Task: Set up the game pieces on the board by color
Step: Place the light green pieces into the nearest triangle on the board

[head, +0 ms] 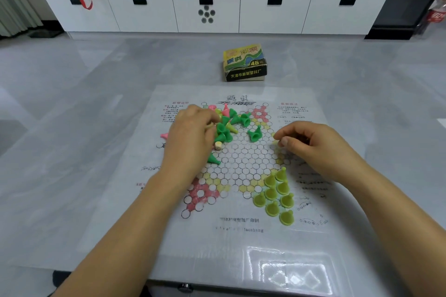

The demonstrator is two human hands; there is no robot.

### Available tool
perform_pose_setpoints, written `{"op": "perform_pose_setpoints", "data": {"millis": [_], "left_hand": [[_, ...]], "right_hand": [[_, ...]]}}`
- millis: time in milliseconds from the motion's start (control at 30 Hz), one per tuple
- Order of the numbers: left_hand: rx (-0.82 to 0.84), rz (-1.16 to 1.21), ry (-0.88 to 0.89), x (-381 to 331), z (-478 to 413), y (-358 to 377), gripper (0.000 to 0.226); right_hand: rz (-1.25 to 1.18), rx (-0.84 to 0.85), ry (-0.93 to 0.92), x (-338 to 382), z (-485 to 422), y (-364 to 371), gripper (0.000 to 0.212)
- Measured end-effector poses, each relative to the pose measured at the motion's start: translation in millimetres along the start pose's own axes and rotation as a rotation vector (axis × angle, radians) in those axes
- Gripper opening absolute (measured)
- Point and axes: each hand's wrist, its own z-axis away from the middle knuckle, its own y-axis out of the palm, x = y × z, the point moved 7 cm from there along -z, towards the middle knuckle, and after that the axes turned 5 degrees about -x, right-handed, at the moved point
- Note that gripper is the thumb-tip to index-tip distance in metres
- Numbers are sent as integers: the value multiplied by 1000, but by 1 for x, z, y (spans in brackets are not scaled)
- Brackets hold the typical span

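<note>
A paper Chinese-checkers board (241,159) lies flat in front of me. Several yellow-green cone pieces (276,196) stand upright in its near-right corner. A jumbled pile of dark green, pink and yellow-green pieces (228,123) lies at the far left of the board. My left hand (190,137) is over that pile, fingers curled and pinching a small piece at its fingertips. My right hand (311,144) hovers over the right side, thumb and fingers pinching a pale yellow-green piece (275,143). Two dark green pieces (254,134) lie toppled near the middle.
The game's box (245,62) stands beyond the board's far edge. A lone green piece (213,159) and a small pale piece (218,145) lie by my left hand. A white cabinet (207,12) with clutter on top lines the far wall.
</note>
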Motion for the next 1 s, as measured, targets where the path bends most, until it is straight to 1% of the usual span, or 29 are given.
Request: {"op": "perform_pose_setpoints", "data": {"millis": [167, 200, 267, 333, 400, 467, 533, 700, 833, 900, 933, 1000], "left_hand": [[11, 18, -42, 13, -11, 6, 24], [20, 26, -26, 11, -13, 7, 25], [84, 8, 63, 0, -13, 13, 29], [179, -84, 159, -11, -10, 25, 33], [228, -211, 207, -15, -7, 36, 32], [211, -305, 215, -14, -6, 39, 30], [160, -316, 204, -12, -7, 36, 25], [81, -245, 210, -12, -9, 24, 13], [-48, -32, 139, -8, -12, 8, 9], [-112, 30, 111, -8, -12, -1, 9], [-128, 52, 113, -11, -11, -5, 8], [-98, 138, 135, -19, -5, -9, 6]], "right_hand": [[3, 8, -9, 3, -5, 6, 13], [-3, 8, -7, 3, -6, 6, 14], [-20, 8, 0, 3, -8, 8, 14], [-29, 7, 3, 4, -10, 9, 14], [-40, 0, 4, 6, -11, 8, 14], [-59, -4, 10, 6, -11, 8, 14], [-73, -3, 17, 5, -11, 7, 14], [-51, 3, 11, 4, -8, 5, 16], [-43, 2, 20, 4, -5, 2, 15], [-29, 8, 23, 3, -4, 1, 14], [-20, 15, 26, 2, -3, 1, 13], [-4, 35, 34, 0, -1, 0, 13]]}}
